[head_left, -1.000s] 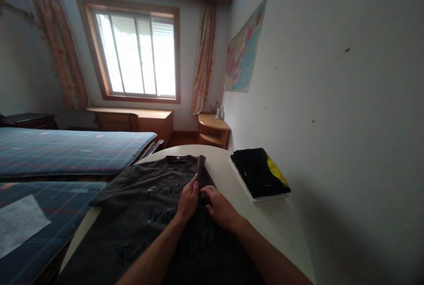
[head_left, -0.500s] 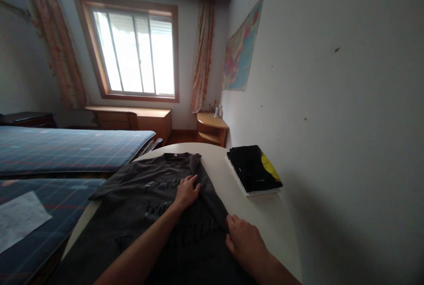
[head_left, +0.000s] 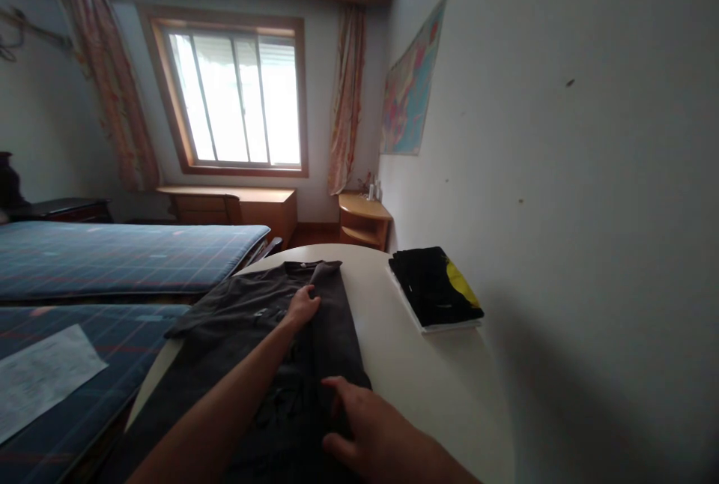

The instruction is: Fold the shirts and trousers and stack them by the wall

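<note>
On the pale table, a dark shirt is lying. The left hand is resting on it, its grip impossible to tell; the right hand is holding its grip apart over it. Plaid mattresses are lying left of the table; a window is glowing beyond.

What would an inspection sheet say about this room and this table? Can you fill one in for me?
Surface: rounded cream-white table.
Job's things: dark grey fabric shirt with dark lettering, spread out, right side apparently folded in.
Clutter: folded black-and-yellow fabric stack; white paper sheet on blue plaid mattress.
Hands: left hand on shirt; right hand spread over it, contact unclear.
Cables: nothing seen for certain.
Surroundings: wood-framed window, colourful wall map.
</note>
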Available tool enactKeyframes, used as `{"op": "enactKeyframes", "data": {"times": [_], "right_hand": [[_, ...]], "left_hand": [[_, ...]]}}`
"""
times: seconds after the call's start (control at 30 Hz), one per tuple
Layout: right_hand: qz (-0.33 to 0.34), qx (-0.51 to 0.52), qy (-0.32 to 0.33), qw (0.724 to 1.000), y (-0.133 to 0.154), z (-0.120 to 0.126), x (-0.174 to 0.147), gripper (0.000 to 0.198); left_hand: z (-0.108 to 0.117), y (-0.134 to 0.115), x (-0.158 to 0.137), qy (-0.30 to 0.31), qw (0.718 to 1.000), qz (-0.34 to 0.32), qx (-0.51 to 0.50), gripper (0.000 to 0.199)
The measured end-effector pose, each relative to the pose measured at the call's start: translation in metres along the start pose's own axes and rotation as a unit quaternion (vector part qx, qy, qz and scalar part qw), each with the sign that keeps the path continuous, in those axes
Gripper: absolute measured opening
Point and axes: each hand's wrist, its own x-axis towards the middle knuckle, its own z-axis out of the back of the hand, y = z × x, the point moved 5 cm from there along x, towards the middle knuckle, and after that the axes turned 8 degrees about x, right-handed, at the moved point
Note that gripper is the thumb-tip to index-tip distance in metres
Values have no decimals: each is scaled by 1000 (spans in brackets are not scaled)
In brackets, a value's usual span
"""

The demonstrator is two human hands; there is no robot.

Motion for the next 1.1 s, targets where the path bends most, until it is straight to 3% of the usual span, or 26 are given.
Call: {"op": "enactKeyframes", "data": {"times": [0.1, 0.27, 0.4, 0.53, 0.67, 0.87, 1.1], "right_hand": [[-3, -51, 57, 997, -11, -16, 2, 64], [31, -126, 88, 988, -6, -10, 18, 27], [20, -161, 8, 987, -13, 19, 55, 26], [-33, -173, -121, 977, -45, 54, 110, 24], [-95, -193, -199, 956, -75, 85, 165, 25], [-132, -215, -243, 937, -94, 115, 230, 33], [-132, -257, -249, 924, -100, 127, 283, 43]], "left_hand": [[-3, 11, -7, 12, 999, -22, 22, 52], [-9, 10, -18, 12, 995, -75, 71, 58], [-10, 9, -29, -11, 989, -105, 104, 51], [-9, 9, -39, -61, 979, -140, 134, 41], [-8, 9, -42, -62, 979, -140, 136, 44], [-8, 8, -41, -48, 981, -139, 124, 47], [-9, 9, -40, -38, 986, -122, 110, 51]]}}
